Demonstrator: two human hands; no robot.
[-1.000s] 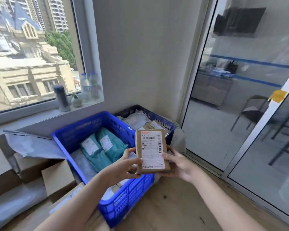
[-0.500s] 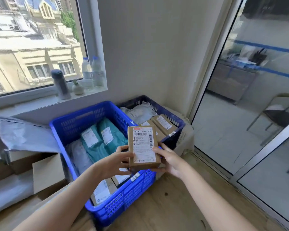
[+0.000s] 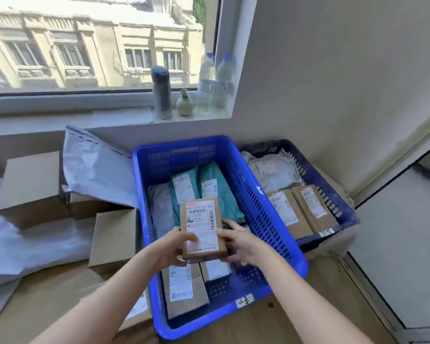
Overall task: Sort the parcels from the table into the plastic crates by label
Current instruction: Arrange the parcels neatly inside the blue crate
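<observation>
- Head view: fingers (image 3: 188, 238) of left hand (image 3: 170, 247) and right hand (image 3: 241, 242) are gripping the parcel (image 3: 201, 219), now lowering into the blue crate (image 3: 258, 212).
- Drop-off is probably nearing.

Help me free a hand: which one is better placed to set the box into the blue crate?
Right, probably. The right hand grips the box at its right edge, above bare floor of the blue crate; the left hand is over parcels there.

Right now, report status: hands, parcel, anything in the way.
Left hand and right hand both grip the brown parcel, label up. Parcel over the bright blue crate. Boxed parcels lie beneath.
</observation>
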